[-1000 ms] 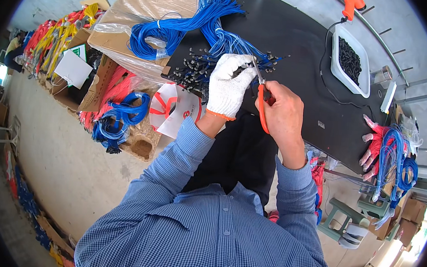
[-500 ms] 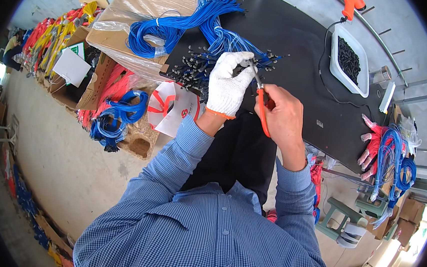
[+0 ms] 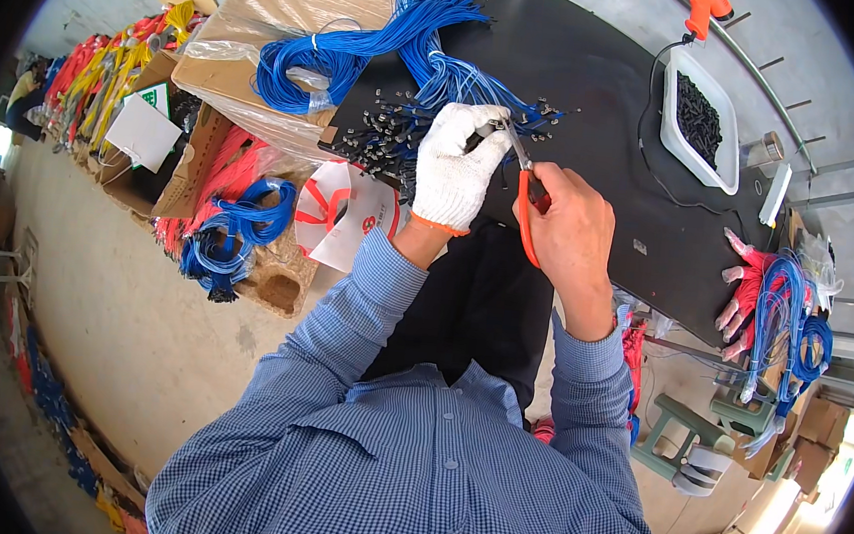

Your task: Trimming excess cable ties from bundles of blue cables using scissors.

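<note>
Here, orange-handled tool (image 3: 524, 196) in right fingers (image 3: 560, 181); tip at left fingers (image 3: 474, 116)

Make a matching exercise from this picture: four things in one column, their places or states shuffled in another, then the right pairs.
Column one
1. Left grip
2. Right grip
3. White tray
4. Upper coil of blue cables

Column two
A. Holding small black pieces
B. On the plastic-wrapped carton
C. Closed round an orange-handled tool
D. Covered by a white glove

Right pairs: 1-D; 2-C; 3-A; 4-B
</note>
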{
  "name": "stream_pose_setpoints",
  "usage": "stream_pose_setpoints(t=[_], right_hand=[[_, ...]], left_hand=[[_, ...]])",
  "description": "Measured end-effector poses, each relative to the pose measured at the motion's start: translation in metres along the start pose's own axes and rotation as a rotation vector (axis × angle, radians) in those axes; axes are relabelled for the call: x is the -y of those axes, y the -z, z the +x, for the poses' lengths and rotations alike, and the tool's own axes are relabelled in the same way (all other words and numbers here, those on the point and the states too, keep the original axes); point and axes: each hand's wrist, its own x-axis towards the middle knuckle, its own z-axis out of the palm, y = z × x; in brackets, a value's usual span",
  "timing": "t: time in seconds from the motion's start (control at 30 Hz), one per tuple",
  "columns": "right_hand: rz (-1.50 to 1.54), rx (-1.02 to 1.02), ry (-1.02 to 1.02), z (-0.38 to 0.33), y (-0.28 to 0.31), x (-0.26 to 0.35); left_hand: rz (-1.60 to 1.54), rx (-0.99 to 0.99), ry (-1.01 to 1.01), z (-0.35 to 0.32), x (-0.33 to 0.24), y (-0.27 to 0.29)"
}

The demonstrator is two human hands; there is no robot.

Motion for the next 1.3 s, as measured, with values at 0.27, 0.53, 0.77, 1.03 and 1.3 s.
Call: stream_pose_setpoints(t=[0.27,0.53,0.77,1.03,1.3], right_hand=[[-0.047,-0.002,-0.05,-0.002,0.001,-0.001],[-0.124,-0.03,0.006,-0.005,-0.003,0.006],[-0.256,-0.021,0.134,-0.002,0.007,-0.002],[-0.286,0.009,0.188,0.002,0.014,-0.008],[-0.262,-0.002,0.194,0.004,0.013,-0.008]], left_hand=[[-0.028,0.054,0.043,-0.002,-0.004,0.003],[-0.116,0.016,-0.015,-0.002,0.003,0.001],[-0.095,0.03,-0.006,-0.001,0.004,0.001],[-0.076,0.072,0.041,0.001,0.001,0.003],[-0.06,0.059,0.017,0.001,0.003,0.002]])
